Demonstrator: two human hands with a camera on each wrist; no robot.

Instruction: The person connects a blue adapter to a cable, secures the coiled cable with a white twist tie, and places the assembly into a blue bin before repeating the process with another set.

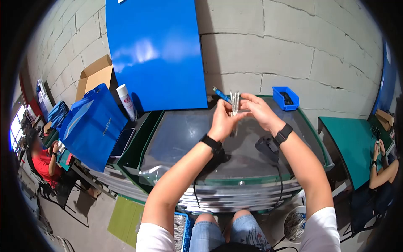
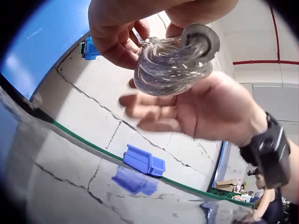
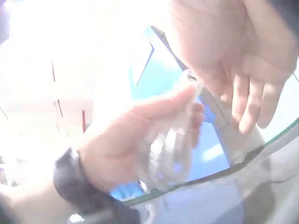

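Note:
Above the table, my left hand grips a coiled bundle of clear cable that has a blue end sticking out to the left. In the left wrist view, the fingers of the left hand curl round the coil. My right hand is just right of the coil. Its palm is open and its fingers are straight beside the coil. The right wrist view is washed out. It shows the right hand with loose fingers over the coil, held by the left hand.
The glass-topped green table carries a black device with a cord, and a blue bin stands at the back right. A blue panel leans on the wall. A spray can, blue bag and cardboard box stand left. People sit on both sides.

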